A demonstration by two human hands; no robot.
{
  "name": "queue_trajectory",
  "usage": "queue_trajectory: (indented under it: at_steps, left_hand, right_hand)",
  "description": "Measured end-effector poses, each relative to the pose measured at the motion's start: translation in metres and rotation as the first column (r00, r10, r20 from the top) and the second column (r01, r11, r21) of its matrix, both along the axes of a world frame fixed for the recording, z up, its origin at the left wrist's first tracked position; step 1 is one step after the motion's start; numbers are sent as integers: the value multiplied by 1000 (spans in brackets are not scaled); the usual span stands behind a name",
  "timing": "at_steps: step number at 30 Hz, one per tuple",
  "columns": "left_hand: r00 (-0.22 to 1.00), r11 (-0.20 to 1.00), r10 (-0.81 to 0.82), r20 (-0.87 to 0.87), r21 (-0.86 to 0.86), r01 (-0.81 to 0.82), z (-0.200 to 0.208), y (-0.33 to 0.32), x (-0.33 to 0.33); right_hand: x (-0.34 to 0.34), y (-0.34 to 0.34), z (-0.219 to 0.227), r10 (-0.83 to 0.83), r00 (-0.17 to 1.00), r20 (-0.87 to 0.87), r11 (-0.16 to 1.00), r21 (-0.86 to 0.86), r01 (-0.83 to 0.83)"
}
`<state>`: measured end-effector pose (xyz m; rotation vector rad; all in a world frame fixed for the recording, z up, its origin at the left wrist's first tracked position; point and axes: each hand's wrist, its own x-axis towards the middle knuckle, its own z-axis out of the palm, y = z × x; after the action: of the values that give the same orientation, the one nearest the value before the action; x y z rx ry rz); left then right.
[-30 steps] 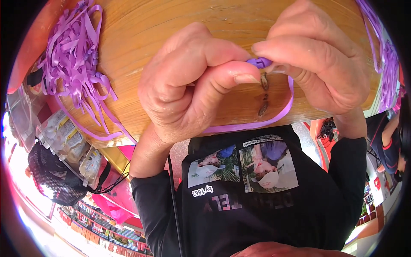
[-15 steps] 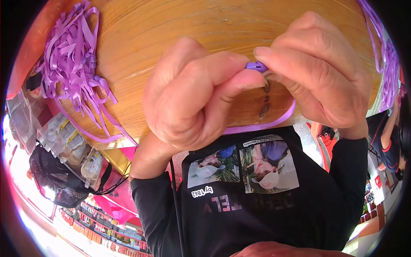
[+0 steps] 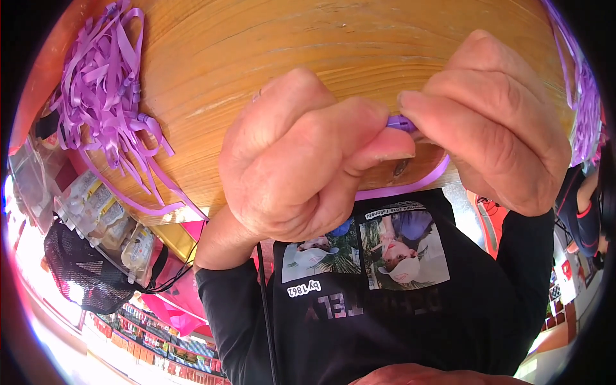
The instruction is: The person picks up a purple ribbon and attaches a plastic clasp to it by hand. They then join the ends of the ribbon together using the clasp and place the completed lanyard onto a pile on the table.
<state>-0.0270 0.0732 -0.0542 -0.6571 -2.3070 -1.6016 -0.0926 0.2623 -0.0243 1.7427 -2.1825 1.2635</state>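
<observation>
Purple clasp (image 3: 400, 123) lies crosswise, long axis left to right, left hand (image 3: 298, 157) pinching one end, right hand (image 3: 499, 131) the other.

The left of two side-by-side fisheye cameras on the wearer's head looks steeply down, near enough that the left hand (image 3: 292, 160) and right hand (image 3: 497, 131) loom large. Its wide field takes in the wooden tabletop (image 3: 256, 38) beyond both hands, the wearer's black printed long-sleeved shirt (image 3: 385, 337) below them, and stocked shelves (image 3: 160, 343) far below-left of the left hand, bending edges near the rim.
</observation>
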Motion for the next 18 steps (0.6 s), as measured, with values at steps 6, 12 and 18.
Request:
queue_trajectory:
  at_steps: [6, 12, 18]
  left_hand:
    - [997, 997, 59, 50, -46, -57, 5, 3, 7]
    - [996, 1000, -8, 92, 8, 7, 2, 0, 1]
    - [996, 999, 17, 83, 26, -19, 2, 7, -3]
  right_hand:
    - [3, 0, -2, -9, 997, 73, 1000, 2, 9]
    - [3, 3, 0, -47, 987, 153, 999, 17, 45]
    - [1, 8, 1, -86, 980, 182, 996, 17, 84]
